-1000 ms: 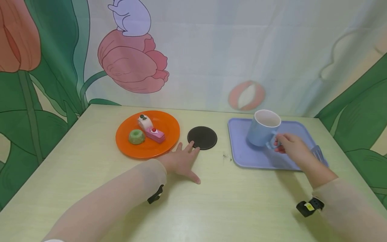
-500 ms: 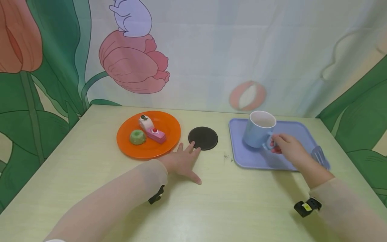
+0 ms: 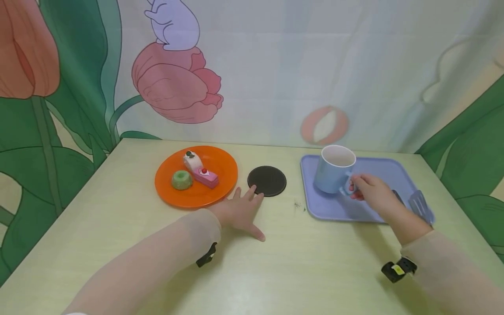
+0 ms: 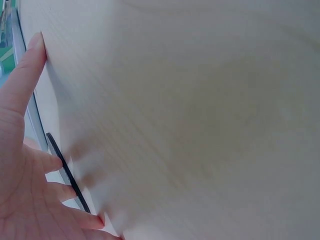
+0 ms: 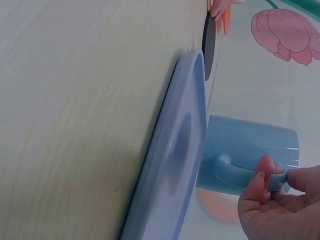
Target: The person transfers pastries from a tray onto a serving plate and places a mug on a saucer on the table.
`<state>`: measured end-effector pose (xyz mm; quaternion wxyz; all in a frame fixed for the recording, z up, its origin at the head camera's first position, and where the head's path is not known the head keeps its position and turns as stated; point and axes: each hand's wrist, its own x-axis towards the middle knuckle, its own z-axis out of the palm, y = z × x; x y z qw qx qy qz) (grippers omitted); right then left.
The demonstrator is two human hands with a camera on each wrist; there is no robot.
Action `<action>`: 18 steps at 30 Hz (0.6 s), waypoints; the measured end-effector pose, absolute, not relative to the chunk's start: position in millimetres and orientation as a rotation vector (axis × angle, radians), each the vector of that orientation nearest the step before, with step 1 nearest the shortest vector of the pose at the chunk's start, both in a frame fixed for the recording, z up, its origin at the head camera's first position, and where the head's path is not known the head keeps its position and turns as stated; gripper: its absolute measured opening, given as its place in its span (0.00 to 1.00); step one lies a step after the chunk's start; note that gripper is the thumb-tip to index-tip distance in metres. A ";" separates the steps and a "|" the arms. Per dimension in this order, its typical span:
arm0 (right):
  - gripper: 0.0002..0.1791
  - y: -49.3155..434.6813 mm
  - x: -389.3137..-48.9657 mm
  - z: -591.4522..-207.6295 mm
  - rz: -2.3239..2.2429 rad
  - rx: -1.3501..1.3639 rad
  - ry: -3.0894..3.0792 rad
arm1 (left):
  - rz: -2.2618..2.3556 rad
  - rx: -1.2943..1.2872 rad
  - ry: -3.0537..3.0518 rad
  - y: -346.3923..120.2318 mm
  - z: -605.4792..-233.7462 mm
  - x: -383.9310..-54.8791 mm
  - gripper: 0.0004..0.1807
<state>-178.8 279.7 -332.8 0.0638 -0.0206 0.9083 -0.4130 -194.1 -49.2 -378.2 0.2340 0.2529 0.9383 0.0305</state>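
Observation:
My right hand (image 3: 372, 190) pinches the handle of a light blue mug (image 3: 334, 171), which stands upright over the left part of a lavender tray (image 3: 370, 210). In the right wrist view, thumb and fingers close round the handle of the mug (image 5: 245, 142). My left hand (image 3: 242, 212) lies with fingers spread on the table, between an orange plate (image 3: 165, 192) and a black round coaster (image 3: 267, 180). Its fingertips are right at the coaster's near edge. The left wrist view shows the left hand (image 4: 30, 190) with straight fingers and the coaster's dark rim (image 4: 70, 172) beyond them.
On the plate sit a green ring-shaped cake (image 3: 182, 180), a white cake piece (image 3: 192, 161) and a pink cake slice (image 3: 206, 177). A grey-blue slotted spatula (image 3: 419, 204) lies at the tray's right, partly behind my right wrist. A printed curtain (image 3: 267, 78) hangs behind the table.
My right hand has moved the mug a little to the left over the tray, uncovering more of the spatula. The left hand keeps its place beside the coaster.

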 end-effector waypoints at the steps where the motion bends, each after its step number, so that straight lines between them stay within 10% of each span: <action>1: 0.26 279.1 -179.0 -333.2 -1.256 -0.063 2.743 | 0.080 0.693 2.575 -49.2 -378.3 -194.2 0.65; 18: 0.25 271.0 -177.8 -329.7 -1.274 -0.078 2.750 | 0.092 0.692 2.575 -49.1 -378.5 -194.3 0.65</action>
